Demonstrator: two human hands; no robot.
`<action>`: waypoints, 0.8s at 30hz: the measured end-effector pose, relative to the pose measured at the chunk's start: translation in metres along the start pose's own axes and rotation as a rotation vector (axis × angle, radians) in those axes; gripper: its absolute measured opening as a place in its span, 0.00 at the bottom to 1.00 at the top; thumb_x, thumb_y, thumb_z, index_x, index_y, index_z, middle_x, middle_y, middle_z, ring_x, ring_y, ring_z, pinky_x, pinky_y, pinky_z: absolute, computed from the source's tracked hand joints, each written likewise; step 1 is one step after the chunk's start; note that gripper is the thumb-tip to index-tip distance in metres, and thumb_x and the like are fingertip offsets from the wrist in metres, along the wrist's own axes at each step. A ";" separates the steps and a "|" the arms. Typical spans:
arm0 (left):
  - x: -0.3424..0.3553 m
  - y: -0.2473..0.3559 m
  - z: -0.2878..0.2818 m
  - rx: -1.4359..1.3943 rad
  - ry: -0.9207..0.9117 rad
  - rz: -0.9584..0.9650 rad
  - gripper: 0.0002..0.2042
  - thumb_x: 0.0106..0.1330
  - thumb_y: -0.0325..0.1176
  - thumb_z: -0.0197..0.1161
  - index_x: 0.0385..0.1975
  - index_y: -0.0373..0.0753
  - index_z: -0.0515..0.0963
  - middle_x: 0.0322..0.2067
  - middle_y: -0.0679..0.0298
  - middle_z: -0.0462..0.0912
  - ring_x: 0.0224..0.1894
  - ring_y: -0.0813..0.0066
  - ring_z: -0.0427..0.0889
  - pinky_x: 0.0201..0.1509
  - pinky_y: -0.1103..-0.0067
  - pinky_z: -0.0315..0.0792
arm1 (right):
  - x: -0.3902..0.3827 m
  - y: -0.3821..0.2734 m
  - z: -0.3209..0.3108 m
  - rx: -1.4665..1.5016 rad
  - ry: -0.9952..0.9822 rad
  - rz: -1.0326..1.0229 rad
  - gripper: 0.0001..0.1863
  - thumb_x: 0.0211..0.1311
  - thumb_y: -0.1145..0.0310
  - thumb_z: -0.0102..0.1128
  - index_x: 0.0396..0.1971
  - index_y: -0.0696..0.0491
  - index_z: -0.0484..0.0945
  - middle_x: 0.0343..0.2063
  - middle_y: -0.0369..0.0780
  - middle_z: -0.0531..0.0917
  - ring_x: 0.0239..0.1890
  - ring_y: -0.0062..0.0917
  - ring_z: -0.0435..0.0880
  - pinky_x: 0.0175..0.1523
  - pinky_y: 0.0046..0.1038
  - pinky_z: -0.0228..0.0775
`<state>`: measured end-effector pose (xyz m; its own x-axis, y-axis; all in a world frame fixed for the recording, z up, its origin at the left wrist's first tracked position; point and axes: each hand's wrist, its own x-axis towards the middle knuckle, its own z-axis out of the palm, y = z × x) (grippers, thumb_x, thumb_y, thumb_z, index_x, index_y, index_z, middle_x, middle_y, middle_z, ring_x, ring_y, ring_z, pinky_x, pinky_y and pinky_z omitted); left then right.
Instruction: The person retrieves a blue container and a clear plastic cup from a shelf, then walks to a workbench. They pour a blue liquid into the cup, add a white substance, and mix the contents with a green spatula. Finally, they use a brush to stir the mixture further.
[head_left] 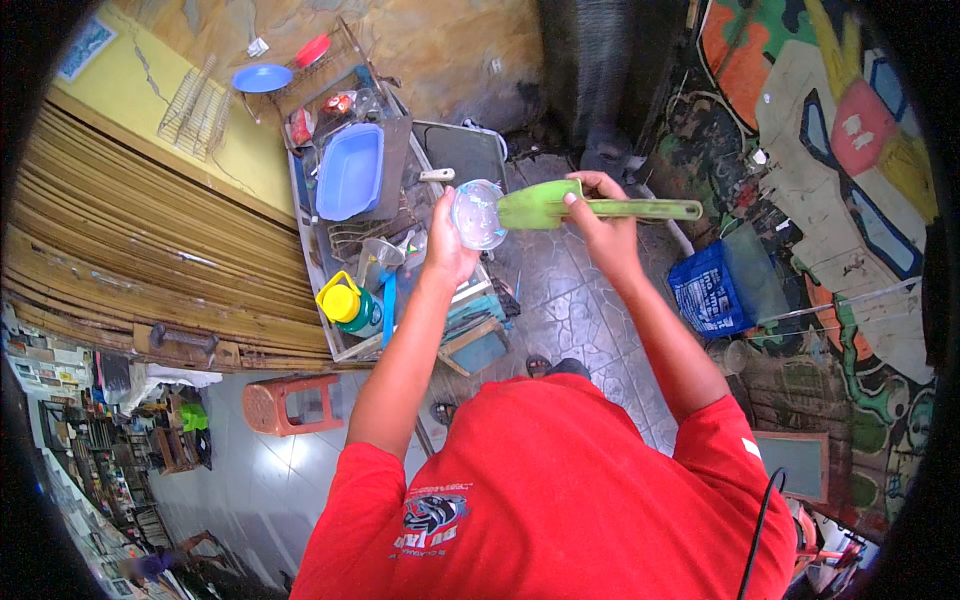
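My left hand (450, 246) grips a clear, round plastic tub (480, 222) by its side, above the right edge of the cluttered table. In my right hand (606, 228) is a green plastic scoop (535, 205), its long handle pointing right. The scoop's broad end reaches the tub's right rim; whether it touches cannot be made out. Inside the tub there are whitish and bluish glints, too unclear to name. Just beyond my left fingers shows a pale handle (437, 175).
The table (326, 330) bears a blue basin (350, 172), a green container with a yellow lid (342, 304) and a clear jug (380, 258). A blue plate (262, 79) sits behind. To the right is a blue bag (712, 290); a reddish stool (268, 405) stands lower left.
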<state>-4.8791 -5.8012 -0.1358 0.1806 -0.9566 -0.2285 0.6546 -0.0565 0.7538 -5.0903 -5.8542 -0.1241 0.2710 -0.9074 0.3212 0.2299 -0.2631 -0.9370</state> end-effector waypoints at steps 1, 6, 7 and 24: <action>-0.002 -0.003 0.002 -0.013 -0.001 0.034 0.28 0.70 0.54 0.39 0.54 0.37 0.73 0.51 0.57 0.79 0.54 0.62 0.77 0.59 0.65 0.68 | -0.003 0.004 0.008 0.080 0.080 0.055 0.13 0.60 0.73 0.58 0.44 0.59 0.75 0.35 0.37 0.80 0.38 0.20 0.78 0.41 0.23 0.75; -0.001 -0.021 0.002 -0.098 -0.043 0.256 0.29 0.70 0.55 0.35 0.58 0.38 0.68 0.53 0.56 0.76 0.56 0.60 0.74 0.60 0.65 0.67 | -0.020 0.032 0.025 0.003 0.271 0.005 0.14 0.63 0.74 0.56 0.47 0.59 0.73 0.38 0.38 0.78 0.39 0.19 0.78 0.42 0.23 0.76; -0.003 -0.022 0.005 -0.104 -0.068 0.237 0.30 0.71 0.55 0.34 0.58 0.37 0.68 0.53 0.56 0.76 0.57 0.60 0.74 0.61 0.65 0.66 | -0.022 0.031 0.027 0.069 0.268 0.041 0.14 0.63 0.74 0.56 0.48 0.59 0.73 0.39 0.38 0.78 0.40 0.19 0.78 0.43 0.23 0.76; -0.027 -0.020 0.010 -0.191 -0.114 -0.016 0.28 0.72 0.53 0.34 0.57 0.37 0.69 0.55 0.54 0.75 0.57 0.59 0.73 0.63 0.61 0.64 | -0.016 -0.002 0.027 0.136 0.009 0.085 0.15 0.61 0.72 0.58 0.47 0.58 0.77 0.41 0.39 0.81 0.44 0.20 0.78 0.49 0.24 0.73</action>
<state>-4.9040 -5.7774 -0.1386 0.0919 -0.9827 -0.1607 0.7861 -0.0275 0.6175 -5.0695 -5.8299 -0.1238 0.2863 -0.9277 0.2397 0.3310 -0.1390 -0.9333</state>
